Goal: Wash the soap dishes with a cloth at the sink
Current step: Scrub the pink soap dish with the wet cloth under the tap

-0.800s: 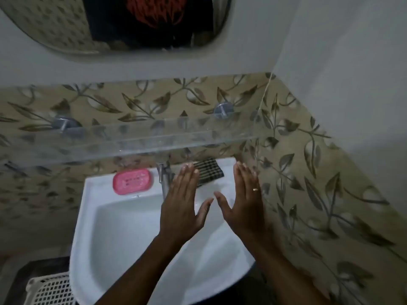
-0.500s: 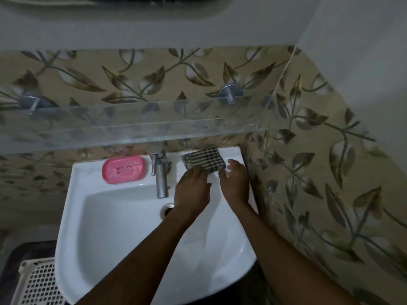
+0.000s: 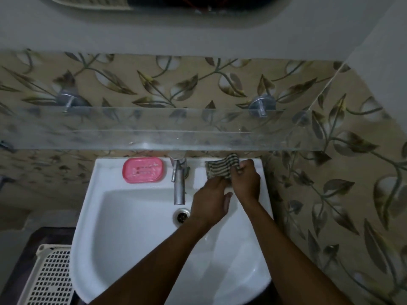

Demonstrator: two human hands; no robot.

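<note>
A pink soap dish (image 3: 143, 169) lies on the back ledge of the white sink (image 3: 123, 249), left of the metal tap (image 3: 179, 183). A dark striped cloth (image 3: 221, 167) lies bunched on the ledge to the right of the tap. My right hand (image 3: 245, 179) grips the cloth's right end. My left hand (image 3: 209, 202) reaches to the cloth's lower edge, and its fingertips are hidden under the cloth and the right hand. No second soap dish shows; what lies beneath the cloth is hidden.
A glass shelf (image 3: 154, 137) juts out over the back of the sink on two metal brackets. Leaf-patterned tiles close in on the right. The drain (image 3: 181, 215) sits below the tap. A white perforated basket (image 3: 50, 276) stands at the lower left, and a mirror hangs above.
Both hands came down from open in front of me to the cloth on the right ledge. The right hand has closed on it and bunched it up.
</note>
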